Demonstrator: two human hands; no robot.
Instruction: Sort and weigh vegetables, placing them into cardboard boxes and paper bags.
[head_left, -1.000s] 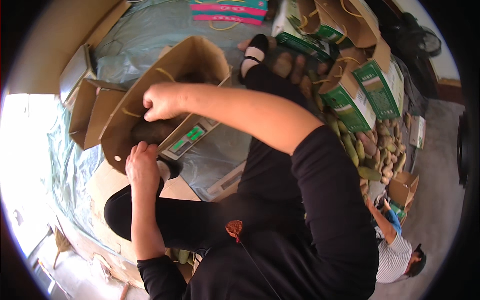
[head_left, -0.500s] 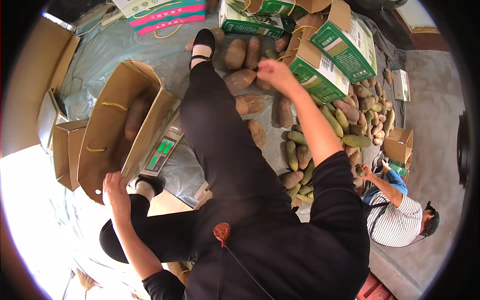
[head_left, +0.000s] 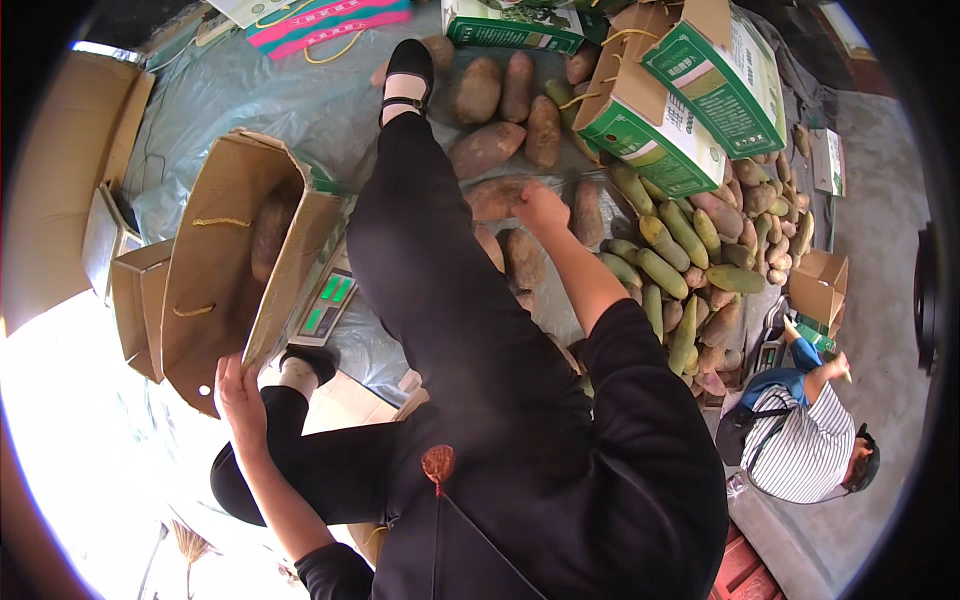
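Observation:
My left hand point(head_left: 240, 400) grips the near rim of a tall open cardboard carton point(head_left: 215, 265) with yellow rope handles. Inside the carton lies a large reddish-brown root vegetable point(head_left: 273, 232). The carton rests on a scale with a green lit display point(head_left: 328, 302). My right hand point(head_left: 545, 212) is curled at the right end of another thick, brownish root vegetable point(head_left: 490, 198), beyond my outstretched leg. Its fingertips are partly hidden, and the root still lies on the plastic sheet. Similar big roots point(head_left: 487, 150) lie around it.
Green and pinkish long roots point(head_left: 675, 240) lie heaped at the right. Green-and-white cartons point(head_left: 660, 130) stand behind them, and a pink-striped box point(head_left: 330, 25) is at the far left. A person in a striped shirt point(head_left: 800, 440) sits at the right. A smaller carton point(head_left: 140, 300) stands at the left.
My right hand has come nearer to me, down to the end of a root. My left hand stays on the carton rim. The person at the right has drawn their hand back.

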